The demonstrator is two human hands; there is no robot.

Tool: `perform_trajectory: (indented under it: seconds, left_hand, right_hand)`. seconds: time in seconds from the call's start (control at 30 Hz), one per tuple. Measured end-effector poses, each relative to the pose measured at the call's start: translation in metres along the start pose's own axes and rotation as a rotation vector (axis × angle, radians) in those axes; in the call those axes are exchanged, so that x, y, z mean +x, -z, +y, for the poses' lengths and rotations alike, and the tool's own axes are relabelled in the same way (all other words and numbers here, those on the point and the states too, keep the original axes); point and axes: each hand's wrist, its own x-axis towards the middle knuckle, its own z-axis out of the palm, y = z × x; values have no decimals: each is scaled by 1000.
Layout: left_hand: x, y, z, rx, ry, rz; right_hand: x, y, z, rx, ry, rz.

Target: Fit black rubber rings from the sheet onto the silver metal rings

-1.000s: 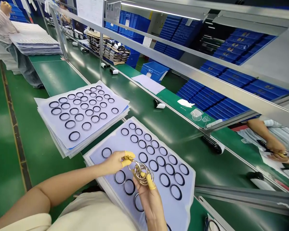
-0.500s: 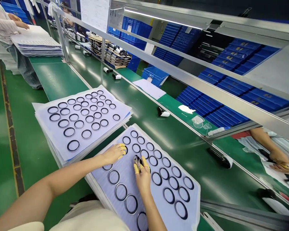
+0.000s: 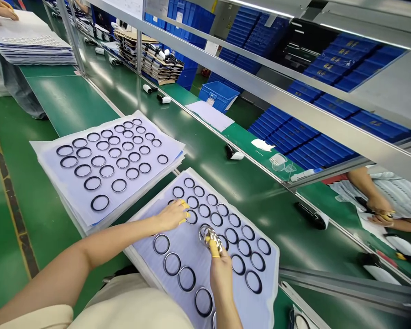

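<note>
You see glossy metal rings (image 3: 210, 238) against a matt, smooth pale sheet (image 3: 192, 246), above the green surface (image 3: 68, 105), smooth and shiny.

The right hand (image 3: 221, 274) hides part of the metal ring bundle (image 3: 208, 235), and the sheet (image 3: 150, 260) is cut off at its near end.

Black rings (image 3: 161, 244) form staggered rows on a pale lavender sheet (image 3: 192, 249), set on a glossy green conveyor belt (image 3: 233, 192). Yellow finger cots (image 3: 213, 247) tip the left hand (image 3: 171, 215) and the right hand (image 3: 221, 274), which shows a cluster of silver rings (image 3: 210, 237). A cream sleeve (image 3: 30, 317) enters below; bright blue crates (image 3: 219, 96) fill the background.
</note>
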Motion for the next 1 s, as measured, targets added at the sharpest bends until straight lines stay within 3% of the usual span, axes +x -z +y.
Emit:
perform_trajectory:
  seconds: [0.2,0.33,0.6,0.8,1.0]
  left_hand:
    - [-17,30,-17,1,156,164]
    - [-45,28,-14,-14,169,161]
    - [-70,3,10,-38,122,43]
    - [-58,-12,18,26,85,-66]
    - [-41,-19,30,63,8,-106]
  right_hand:
    - [-8,-40,3,-292,319,-152]
    - [-5,-50,11,-455,423,-181]
    - [-30,-16,34,-690,477,-108]
    - [-37,14,41,-791,480,44]
    - [-44,24,51,-926,500,18]
